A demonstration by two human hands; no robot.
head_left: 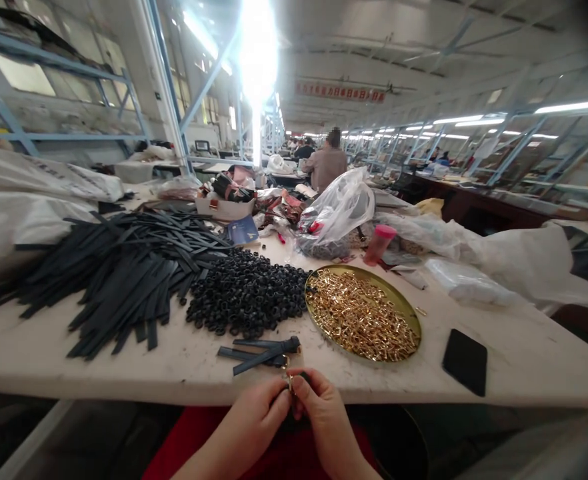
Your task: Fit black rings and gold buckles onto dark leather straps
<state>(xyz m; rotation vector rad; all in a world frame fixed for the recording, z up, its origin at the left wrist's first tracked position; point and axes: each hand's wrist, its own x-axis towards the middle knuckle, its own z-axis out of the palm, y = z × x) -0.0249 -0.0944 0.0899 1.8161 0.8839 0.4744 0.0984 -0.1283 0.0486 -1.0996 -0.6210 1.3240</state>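
At the table's front edge my left hand point(267, 403) and my right hand point(320, 401) meet, fingers pinched together. Between the fingertips shows a small gold buckle point(290, 383). A bit of dark strap is just visible by my right fingers; most of what I hold is hidden. Just beyond lie a few short black straps point(261, 357) with gold buckles at their ends. Behind them is a heap of small black loops point(249, 293). To the right, a round gold tray point(419, 325) holds many loose gold buckles point(367, 317).
A large pile of long black strips point(129, 273) covers the table's left side. On the right lie a black phone point(465, 362) and a pink-lidded jar point(380, 245). Plastic bags point(341, 207) and a blue booklet point(243, 231) sit farther back. A person point(329, 163) sits beyond.
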